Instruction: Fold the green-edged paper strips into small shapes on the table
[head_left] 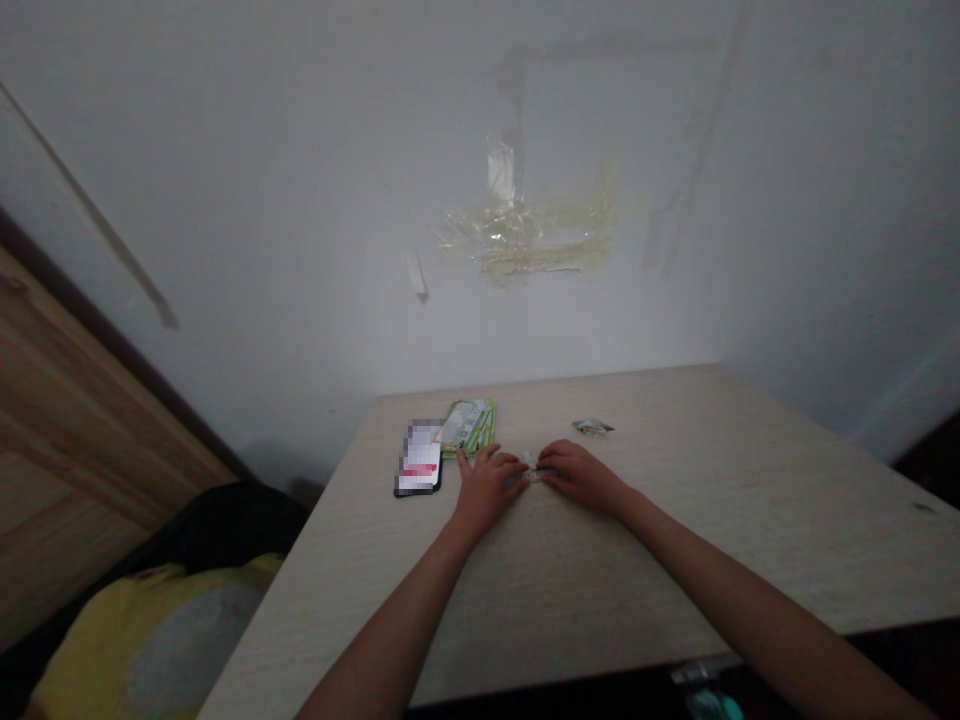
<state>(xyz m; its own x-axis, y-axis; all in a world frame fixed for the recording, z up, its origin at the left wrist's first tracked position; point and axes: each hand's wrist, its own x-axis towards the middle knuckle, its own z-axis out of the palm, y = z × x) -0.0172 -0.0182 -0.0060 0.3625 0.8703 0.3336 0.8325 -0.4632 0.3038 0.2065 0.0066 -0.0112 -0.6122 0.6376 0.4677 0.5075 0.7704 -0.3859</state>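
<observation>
A small light-colored piece (534, 472) is lying on the counter (600, 560) between the left hand (489, 488) and the right hand (581, 474), whose curled fingers are touching its two ends; whether they are pinching it firmly cannot be told. Just beyond the left hand a green-and-white packet (469, 427) is resting beside a phone (420, 458), while a small folded wrapper (592, 428) is lying beyond the right hand.
</observation>
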